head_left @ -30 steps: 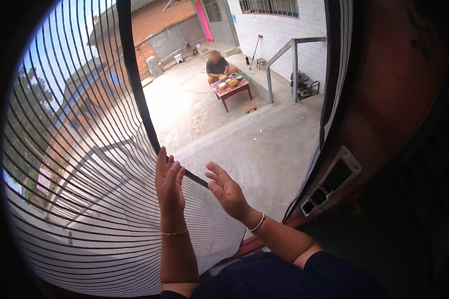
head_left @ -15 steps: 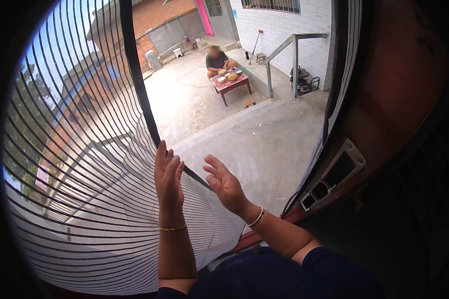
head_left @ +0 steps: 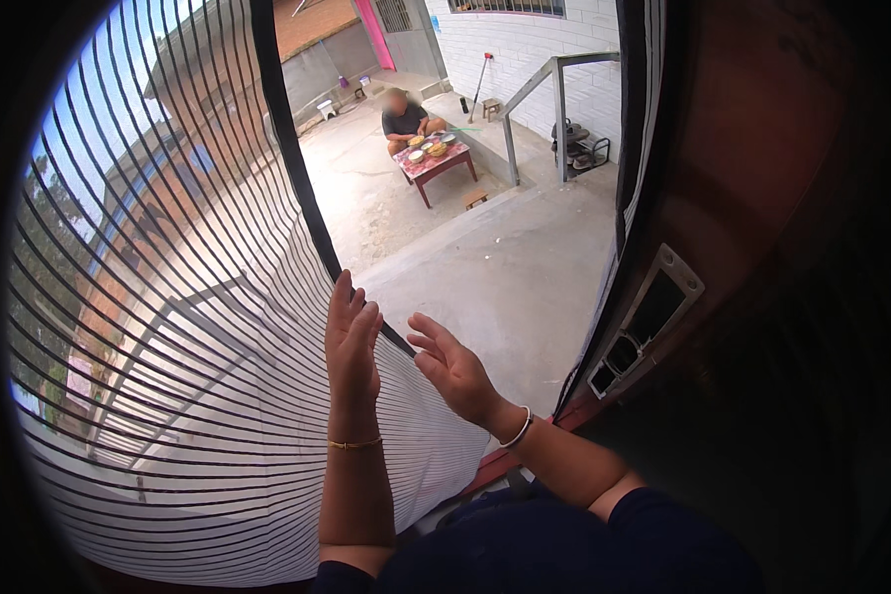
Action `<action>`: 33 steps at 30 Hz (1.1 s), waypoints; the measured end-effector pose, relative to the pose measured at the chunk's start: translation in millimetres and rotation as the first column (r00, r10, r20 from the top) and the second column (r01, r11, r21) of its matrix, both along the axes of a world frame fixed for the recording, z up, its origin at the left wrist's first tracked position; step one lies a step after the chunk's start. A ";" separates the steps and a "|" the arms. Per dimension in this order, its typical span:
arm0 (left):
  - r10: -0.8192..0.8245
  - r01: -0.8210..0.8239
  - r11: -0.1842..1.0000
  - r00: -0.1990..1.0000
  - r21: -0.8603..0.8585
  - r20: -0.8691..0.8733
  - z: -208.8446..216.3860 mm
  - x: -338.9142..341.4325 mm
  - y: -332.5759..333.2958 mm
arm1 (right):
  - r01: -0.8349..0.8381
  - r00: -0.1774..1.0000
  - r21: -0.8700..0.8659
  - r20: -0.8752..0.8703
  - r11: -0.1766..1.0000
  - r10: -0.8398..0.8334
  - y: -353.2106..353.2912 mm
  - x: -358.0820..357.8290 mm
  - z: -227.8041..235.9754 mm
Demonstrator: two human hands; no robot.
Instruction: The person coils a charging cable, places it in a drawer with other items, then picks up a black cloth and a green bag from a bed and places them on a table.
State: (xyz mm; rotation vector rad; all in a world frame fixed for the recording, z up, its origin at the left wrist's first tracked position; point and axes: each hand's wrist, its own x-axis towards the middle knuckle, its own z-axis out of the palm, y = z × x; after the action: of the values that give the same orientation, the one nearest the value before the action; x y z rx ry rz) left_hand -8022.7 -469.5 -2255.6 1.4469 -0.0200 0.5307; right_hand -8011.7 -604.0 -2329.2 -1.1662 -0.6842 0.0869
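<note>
My left hand is raised upright with its fingers stretched out, in front of the black edge band of a striped mesh door curtain. I cannot tell whether the fingertips touch the band. My right hand is up beside it, palm turned toward the left hand, fingers extended and slightly bent. Neither hand holds anything, and a small space separates them. A gold-coloured bracelet circles my left wrist, a white bangle my right. The curtain's other panel hangs at the right of the opening.
A dark red door with a metal lock plate stands at the right. Beyond the opening are a concrete landing, a metal railing and a shoe rack. A person sits behind a low table with several bowls.
The yard and door have shifted left in the view, while both hands appear slightly farther right. The gap between the curtain panels looks a little narrower. Both hands keep their open pose.
</note>
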 end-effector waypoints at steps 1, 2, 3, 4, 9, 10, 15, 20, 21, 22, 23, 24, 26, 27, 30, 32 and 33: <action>-0.021 0.021 1.000 1.000 0.014 0.005 1.4 2.4 -4.4 | -0.012 1.000 -0.049 0.021 0.999 0.013 -2.8 0.5 -0.2; -0.079 0.079 0.997 0.996 -0.004 0.032 0.1 2.5 -8.4 | -0.011 1.000 -0.050 0.021 0.999 0.012 -4.9 1.4 0.1; -0.129 0.130 0.991 0.990 -0.017 0.059 -0.7 0.0 -11.7 | 0.022 0.997 -0.013 0.068 1.000 -0.021 -5.0 1.3 1.2; -0.164 0.165 0.986 0.981 -0.010 0.103 -6.4 -3.7 -19.3 | 0.065 0.992 0.019 0.112 0.998 -0.066 -8.7 3.0 -0.4; -0.341 0.327 0.932 0.937 0.156 0.073 -46.0 -40.9 -27.9 | -0.128 0.986 -0.145 0.092 0.981 0.142 -36.3 2.7 -10.4; -0.355 0.349 0.926 0.935 0.144 0.014 -51.7 -46.0 -25.3 | -0.189 0.981 -0.168 0.019 0.968 0.194 -43.6 -1.1 -16.8; -0.495 0.529 0.830 0.844 0.176 -0.207 -84.6 -65.3 -34.4 | -0.312 0.949 -0.330 -0.148 0.891 0.277 -100.2 -17.6 -69.1; -0.557 0.665 0.699 0.737 0.263 -0.383 -103.3 -80.3 -35.5 | -0.361 0.918 -0.445 -0.323 0.819 0.229 -123.6 -47.1 -89.3; -0.566 0.673 0.690 0.731 0.267 -0.380 -99.4 -78.0 -38.4 | -0.329 0.940 -0.499 -0.258 0.801 0.225 -125.2 -47.9 -89.1; -0.532 0.643 0.720 0.753 0.261 -0.389 -100.6 -76.1 -34.9 | -0.290 0.956 -0.556 -0.205 0.779 0.209 -121.6 -45.5 -78.3; -0.498 0.614 0.747 0.771 0.255 -0.396 -101.9 -73.4 -32.7 | -0.244 0.970 -0.608 -0.149 0.755 0.194 -121.3 -40.4 -62.8; -0.494 0.579 0.796 0.789 0.175 -0.364 -102.9 -74.3 -32.9 | -0.241 0.970 -0.583 -0.131 0.776 0.203 -120.1 -36.0 -49.9; -0.493 0.572 0.802 0.796 0.171 -0.353 -103.1 -69.2 -32.3 | -0.164 0.982 -0.533 -0.007 0.830 0.190 -124.9 -24.6 -38.5; -0.481 0.556 0.814 0.807 0.166 -0.342 -101.2 -68.2 -29.3 | -0.169 0.981 -0.533 -0.007 0.829 0.195 -126.4 -21.6 -27.9; -0.503 0.576 0.778 0.811 0.253 -0.299 -76.1 -65.5 -19.1 | 0.051 0.960 -0.306 0.278 0.951 0.038 -143.9 -28.6 35.6; -0.494 0.552 0.776 0.833 0.305 -0.250 -62.7 -62.7 -8.2 | 0.209 0.849 -0.076 0.508 0.975 -0.142 -166.1 -47.3 97.5; -0.511 0.550 0.781 0.835 0.298 -0.203 -59.6 -57.1 -3.6 | 0.246 0.743 0.151 0.604 0.957 -0.287 -173.5 -54.2 115.3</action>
State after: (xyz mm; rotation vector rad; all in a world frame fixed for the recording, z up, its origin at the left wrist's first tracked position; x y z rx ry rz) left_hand -8079.8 -473.0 -2315.1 1.7226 -0.4458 -0.0320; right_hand -8065.9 -777.5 -2213.9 -1.2242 -1.0823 -0.5934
